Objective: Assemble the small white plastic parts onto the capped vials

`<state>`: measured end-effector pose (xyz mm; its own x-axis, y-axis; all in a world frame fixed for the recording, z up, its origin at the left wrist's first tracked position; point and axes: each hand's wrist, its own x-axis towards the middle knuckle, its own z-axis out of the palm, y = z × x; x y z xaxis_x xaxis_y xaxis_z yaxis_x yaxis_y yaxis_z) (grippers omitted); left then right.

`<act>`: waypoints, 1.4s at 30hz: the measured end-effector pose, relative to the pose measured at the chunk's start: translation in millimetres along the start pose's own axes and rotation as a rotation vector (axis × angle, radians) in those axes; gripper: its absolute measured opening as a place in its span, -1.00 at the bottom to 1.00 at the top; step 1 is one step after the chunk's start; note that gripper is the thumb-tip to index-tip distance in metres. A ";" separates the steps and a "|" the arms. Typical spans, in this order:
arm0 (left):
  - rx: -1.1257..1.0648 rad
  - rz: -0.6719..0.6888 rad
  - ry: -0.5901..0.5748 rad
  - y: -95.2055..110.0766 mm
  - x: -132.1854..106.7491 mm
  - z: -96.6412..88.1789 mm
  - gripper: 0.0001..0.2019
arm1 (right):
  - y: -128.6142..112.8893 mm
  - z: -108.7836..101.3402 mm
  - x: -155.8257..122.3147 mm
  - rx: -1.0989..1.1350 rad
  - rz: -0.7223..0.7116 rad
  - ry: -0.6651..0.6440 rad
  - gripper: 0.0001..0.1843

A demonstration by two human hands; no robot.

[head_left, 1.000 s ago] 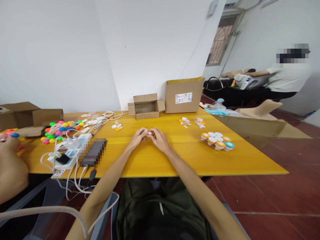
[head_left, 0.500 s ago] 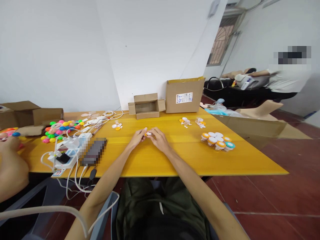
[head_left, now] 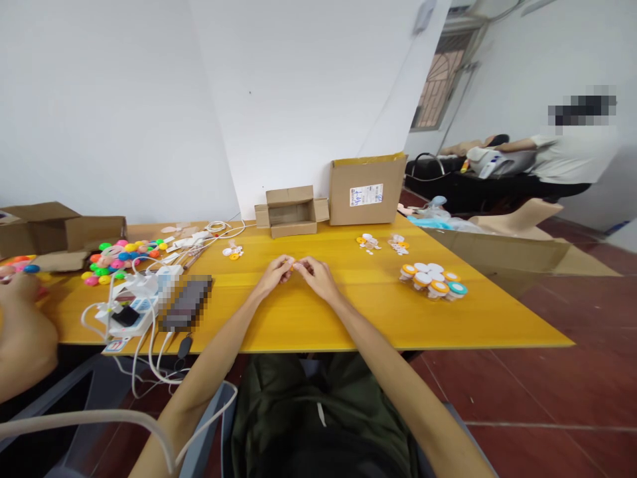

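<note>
Over the middle of the yellow table (head_left: 298, 325), my left hand (head_left: 276, 273) and my right hand (head_left: 314, 277) meet at their fingertips. Both are closed in a pinch around a small plastic piece, now almost wholly covered by the fingers; half a second earlier it looked orange and clear. To the right stands a cluster of small clear containers (head_left: 434, 280) with white, orange and teal round tops. Small loose white and orange parts lie in piles: one pile (head_left: 368, 241) behind my right hand, another pile (head_left: 399, 244) beside it, and a third pile (head_left: 233, 252) left of my hands.
A small open carton (head_left: 293, 219) and a larger closed box (head_left: 367, 192) stand at the back. On the left lie a phone (head_left: 188, 302), a power strip (head_left: 142, 302) with cables, and colourful balls (head_left: 122, 255). Another person's arm (head_left: 24, 325) reaches in there.
My fingertips have closed further over the small piece, which showed between them before. The hands stay at nearly the same spot.
</note>
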<state>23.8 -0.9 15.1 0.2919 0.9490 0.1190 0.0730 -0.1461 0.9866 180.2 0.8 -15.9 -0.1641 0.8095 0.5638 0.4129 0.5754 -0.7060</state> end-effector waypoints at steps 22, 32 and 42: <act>0.063 -0.085 0.078 -1.6 0.3 1.8 -0.56 | 4.0 3.4 0.8 0.063 -0.106 0.048 -0.77; 0.076 -0.100 0.064 -0.2 1.5 -1.0 -0.55 | 5.5 1.1 -2.6 -0.043 -0.269 0.030 -0.77; 0.095 -0.114 0.084 -2.8 2.3 -1.1 -0.56 | 4.0 -0.3 -1.6 -0.011 -0.252 0.008 -0.79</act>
<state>23.2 2.0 12.8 0.1960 0.9804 0.0196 0.1918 -0.0580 0.9797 182.4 1.8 -19.5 -0.2556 0.6394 0.7251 0.3696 0.7577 -0.5378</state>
